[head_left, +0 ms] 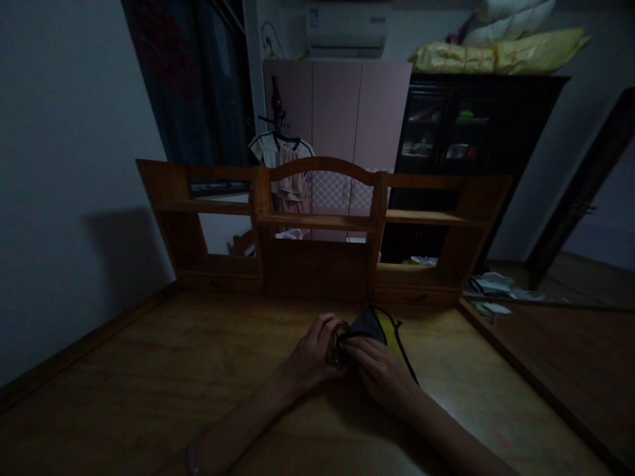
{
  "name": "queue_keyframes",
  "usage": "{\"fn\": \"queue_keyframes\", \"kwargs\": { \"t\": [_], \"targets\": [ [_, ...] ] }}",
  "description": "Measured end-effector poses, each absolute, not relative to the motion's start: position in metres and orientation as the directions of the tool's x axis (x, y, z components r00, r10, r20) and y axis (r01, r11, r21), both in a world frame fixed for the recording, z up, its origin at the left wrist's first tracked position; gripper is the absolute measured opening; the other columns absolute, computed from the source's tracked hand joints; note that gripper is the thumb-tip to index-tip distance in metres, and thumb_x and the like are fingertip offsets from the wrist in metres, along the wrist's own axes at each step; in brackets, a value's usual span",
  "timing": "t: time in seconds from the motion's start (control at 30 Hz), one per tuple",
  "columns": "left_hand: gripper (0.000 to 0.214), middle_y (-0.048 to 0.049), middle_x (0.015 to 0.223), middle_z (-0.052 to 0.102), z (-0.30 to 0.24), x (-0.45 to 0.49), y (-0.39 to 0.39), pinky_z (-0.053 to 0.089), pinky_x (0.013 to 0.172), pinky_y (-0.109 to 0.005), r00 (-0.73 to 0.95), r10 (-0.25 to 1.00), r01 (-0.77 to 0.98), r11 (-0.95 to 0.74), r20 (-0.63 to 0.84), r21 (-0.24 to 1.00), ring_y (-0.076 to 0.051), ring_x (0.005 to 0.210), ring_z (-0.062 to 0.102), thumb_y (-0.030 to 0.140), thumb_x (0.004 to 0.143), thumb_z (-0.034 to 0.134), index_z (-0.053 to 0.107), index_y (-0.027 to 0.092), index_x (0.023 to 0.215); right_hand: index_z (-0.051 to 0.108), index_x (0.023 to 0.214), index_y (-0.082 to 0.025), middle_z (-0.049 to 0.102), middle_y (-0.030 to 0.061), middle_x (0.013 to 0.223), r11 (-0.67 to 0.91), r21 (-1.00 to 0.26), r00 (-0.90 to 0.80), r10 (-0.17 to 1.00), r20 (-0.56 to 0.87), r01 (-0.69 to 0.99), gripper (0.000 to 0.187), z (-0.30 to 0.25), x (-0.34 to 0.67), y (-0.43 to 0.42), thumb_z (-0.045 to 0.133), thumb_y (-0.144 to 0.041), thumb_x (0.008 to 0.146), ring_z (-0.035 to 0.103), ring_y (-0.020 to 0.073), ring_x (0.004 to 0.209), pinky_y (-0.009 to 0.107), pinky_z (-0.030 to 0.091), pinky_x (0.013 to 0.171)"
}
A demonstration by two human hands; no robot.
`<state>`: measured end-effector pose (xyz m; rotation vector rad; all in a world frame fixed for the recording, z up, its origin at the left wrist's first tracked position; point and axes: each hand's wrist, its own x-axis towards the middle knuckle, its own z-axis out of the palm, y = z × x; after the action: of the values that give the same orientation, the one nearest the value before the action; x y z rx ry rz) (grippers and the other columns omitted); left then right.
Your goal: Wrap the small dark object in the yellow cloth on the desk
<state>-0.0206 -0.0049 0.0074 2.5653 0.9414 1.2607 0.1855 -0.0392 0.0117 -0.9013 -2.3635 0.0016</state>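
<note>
On the wooden desk (149, 370) lies a dark pouch with a yellow lining (380, 327), its mouth turned toward me. My left hand (310, 357) is curled round a pair of dark-framed glasses (337, 344) at the pouch's mouth. My right hand (380, 373) rests on the near part of the pouch, fingers pressed together on its edge beside the glasses. The room is dim, so the finer detail of the fingers is hard to see.
A wooden shelf unit (322, 221) stands along the back of the desk. Behind it are a pink wardrobe (342, 112), a dark glass cabinet (456, 139) topped with bedding, and clothes on a stand (280, 158). Papers (496, 287) lie on the floor at the right.
</note>
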Motion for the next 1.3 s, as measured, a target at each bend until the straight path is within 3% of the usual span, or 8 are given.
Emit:
{"fn": "queue_keyframes", "kwargs": {
  "t": [0.37,0.6,0.73,0.93,1.3],
  "targets": [
    [0.079,-0.0125,0.127,0.045,0.005,-0.022,-0.002,0.044,0.105,-0.042,0.472,0.562,0.485,-0.809,0.679,0.332,-0.027,0.124,0.044,0.029,0.067,0.076,0.034,0.018,0.133,0.040,0.142,-0.020,0.047,0.0070,0.144,0.773,-0.141,-0.660,0.609,0.440,0.618,0.057,0.022,0.182,-0.042,0.040,-0.004,0.087,0.044,0.0214,0.126,0.040,0.042,0.106],
    [0.080,-0.0135,0.130,0.044,0.003,-0.022,-0.005,0.044,0.105,-0.044,0.499,0.554,0.488,-0.815,0.667,0.312,-0.028,0.124,0.044,0.031,0.069,0.076,0.033,0.018,0.135,0.043,0.139,-0.019,0.049,0.0078,0.141,0.739,-0.012,-0.666,0.613,0.426,0.673,0.054,0.020,0.177,-0.042,0.048,-0.008,0.086,0.048,0.0254,0.116,0.044,0.045,0.099],
    [0.081,-0.0141,0.132,0.042,0.004,-0.023,-0.005,0.044,0.106,-0.044,0.485,0.548,0.515,-0.809,0.682,0.284,-0.029,0.126,0.043,0.031,0.071,0.076,0.031,0.019,0.138,0.042,0.140,-0.019,0.049,0.0086,0.140,0.726,-0.006,-0.648,0.617,0.447,0.687,0.056,0.019,0.175,-0.042,0.048,-0.007,0.085,0.048,0.0258,0.116,0.044,0.047,0.098],
    [0.082,-0.0149,0.136,0.039,0.002,-0.027,-0.003,0.045,0.105,-0.044,0.458,0.531,0.558,-0.796,0.713,0.235,-0.029,0.128,0.043,0.032,0.077,0.073,0.026,0.021,0.142,0.041,0.140,-0.020,0.048,0.0077,0.141,0.741,-0.113,-0.627,0.630,0.458,0.662,0.056,0.020,0.171,-0.044,0.045,-0.005,0.086,0.044,0.0248,0.122,0.044,0.043,0.104],
    [0.075,-0.0160,0.136,0.037,0.002,-0.026,-0.001,0.046,0.104,-0.045,0.486,0.504,0.554,-0.810,0.714,0.194,-0.030,0.129,0.042,0.038,0.083,0.067,0.025,0.023,0.143,0.040,0.140,-0.024,0.049,0.0071,0.138,0.766,-0.447,-0.628,0.638,0.445,0.462,0.077,0.030,0.171,-0.051,0.043,0.006,0.069,0.041,0.0218,0.128,0.043,0.039,0.108]
  ]
}}
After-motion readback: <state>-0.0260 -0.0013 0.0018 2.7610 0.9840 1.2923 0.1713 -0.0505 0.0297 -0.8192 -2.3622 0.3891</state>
